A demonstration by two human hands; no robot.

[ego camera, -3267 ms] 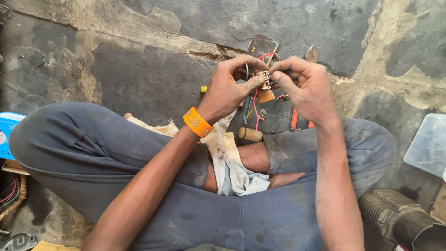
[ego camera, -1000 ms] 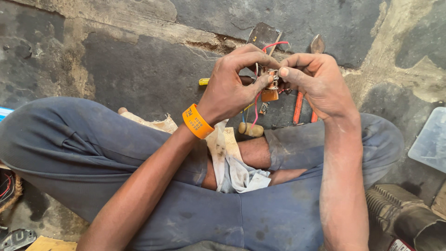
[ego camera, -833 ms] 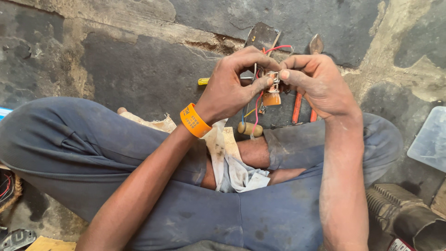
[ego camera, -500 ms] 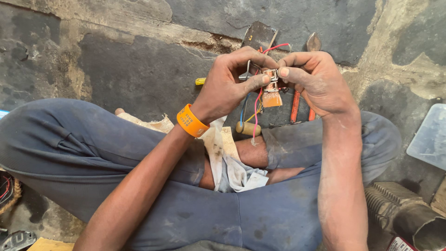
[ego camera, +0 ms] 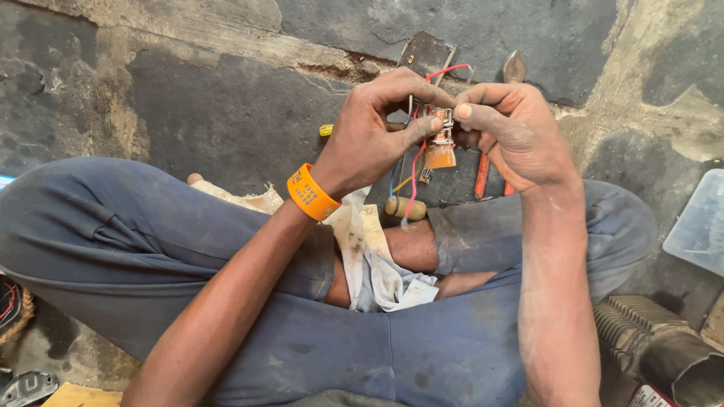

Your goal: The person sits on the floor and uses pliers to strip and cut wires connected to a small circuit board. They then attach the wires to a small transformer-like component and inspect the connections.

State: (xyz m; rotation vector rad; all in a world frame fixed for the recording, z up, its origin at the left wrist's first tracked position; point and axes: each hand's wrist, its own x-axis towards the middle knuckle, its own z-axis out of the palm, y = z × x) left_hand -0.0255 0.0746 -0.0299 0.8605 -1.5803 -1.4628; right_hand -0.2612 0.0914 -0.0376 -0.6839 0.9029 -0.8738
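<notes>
I sit cross-legged on a stone floor. My left hand (ego camera: 377,132), with an orange wristband (ego camera: 311,192) on its wrist, and my right hand (ego camera: 513,128) pinch a small electrical part (ego camera: 439,139) between their fingertips. The part has a metal top and an orange body. Red, blue and yellow wires (ego camera: 411,188) hang from it, and one red wire loops above the fingers. Both hands are raised over my crossed legs.
A pair of pliers with orange handles (ego camera: 483,173) and a wooden tool handle (ego camera: 407,207) lie on the floor beyond my legs. A dirty white rag (ego camera: 377,264) rests in my lap. A clear plastic lid (ego camera: 697,226) sits at right, a ribbed dark part (ego camera: 656,347) at lower right.
Both hands have stayed closed on the small part, turning it slightly between the fingertips. The view has shifted a little; the wires dangle lower.
</notes>
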